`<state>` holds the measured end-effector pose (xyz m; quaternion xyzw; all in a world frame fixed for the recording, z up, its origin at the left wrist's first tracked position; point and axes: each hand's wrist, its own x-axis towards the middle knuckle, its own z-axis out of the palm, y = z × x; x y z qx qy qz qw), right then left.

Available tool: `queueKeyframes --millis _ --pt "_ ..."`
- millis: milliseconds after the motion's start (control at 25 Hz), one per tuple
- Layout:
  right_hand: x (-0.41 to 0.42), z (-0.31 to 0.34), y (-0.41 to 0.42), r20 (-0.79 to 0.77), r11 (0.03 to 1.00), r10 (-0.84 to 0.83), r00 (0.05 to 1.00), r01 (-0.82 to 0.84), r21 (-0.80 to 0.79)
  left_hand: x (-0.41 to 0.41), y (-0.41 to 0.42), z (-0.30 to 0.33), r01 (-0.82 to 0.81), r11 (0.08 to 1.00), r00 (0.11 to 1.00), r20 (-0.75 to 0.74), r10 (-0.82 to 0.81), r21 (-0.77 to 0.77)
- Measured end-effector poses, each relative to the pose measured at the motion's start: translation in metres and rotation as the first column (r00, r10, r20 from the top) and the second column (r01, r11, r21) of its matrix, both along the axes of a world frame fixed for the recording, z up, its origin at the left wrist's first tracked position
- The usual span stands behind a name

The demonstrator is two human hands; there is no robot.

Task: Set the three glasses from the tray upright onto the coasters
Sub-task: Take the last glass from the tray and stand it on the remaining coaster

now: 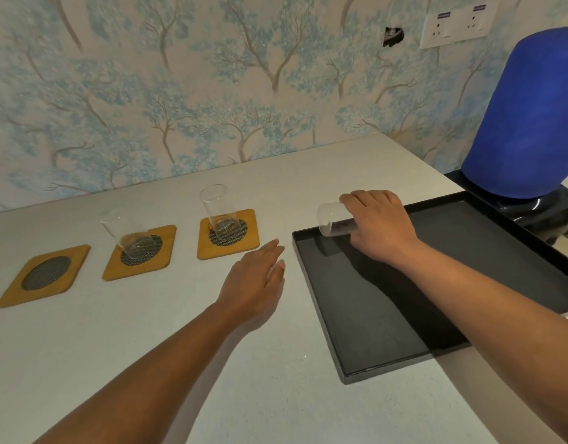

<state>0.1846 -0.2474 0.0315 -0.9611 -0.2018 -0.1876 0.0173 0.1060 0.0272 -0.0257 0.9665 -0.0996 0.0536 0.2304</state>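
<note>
Three wooden coasters with dark mesh centres lie in a row on the white counter. The left coaster (45, 274) is bare. A clear glass (125, 233) stands upright on the middle coaster (140, 253). Another clear glass (219, 209) stands upright on the right coaster (228, 233). My right hand (378, 225) grips a third glass (334, 217), held on its side above the far left corner of the black tray (324, 315). My left hand (260, 280) hovers flat and empty over the counter between the right coaster and the tray.
A blue water bottle (529, 116) on a black base stands at the far right behind the tray. A patterned wall with sockets (455, 25) borders the counter's back edge. The tray's right part overhangs the counter edge.
</note>
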Motion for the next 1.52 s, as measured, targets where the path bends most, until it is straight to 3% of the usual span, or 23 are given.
queueKeyframes --millis 200,440,960,1200,1400,1520 --pt "-0.025 0.015 0.077 -0.06 0.959 0.15 0.987 -0.131 0.251 -0.034 0.073 0.008 -0.156 0.987 0.981 0.108 0.159 -0.037" --pt "-0.06 0.005 0.206 -0.117 0.892 0.27 0.956 -0.203 0.403 -0.08 0.186 0.01 -0.278 0.958 0.948 0.141 0.286 -0.076" --pt "-0.091 -0.033 0.499 -0.226 0.628 0.47 0.853 -0.143 0.765 -0.132 0.458 -0.01 -0.481 0.874 0.857 0.173 0.486 -0.074" --pt "-0.072 -0.041 0.566 -0.289 0.508 0.561 0.776 -0.048 0.86 -0.113 0.503 -0.023 -0.54 0.827 0.819 0.125 0.559 -0.159" --pt "-0.051 -0.055 0.601 -0.305 0.405 0.63 0.714 0.034 0.914 -0.103 0.508 -0.041 -0.55 0.831 0.819 0.139 0.557 -0.089" --pt "-0.042 -0.059 0.62 -0.27 0.397 0.615 0.741 0.005 0.918 -0.103 0.51 -0.041 -0.572 0.82 0.81 0.138 0.57 -0.026"
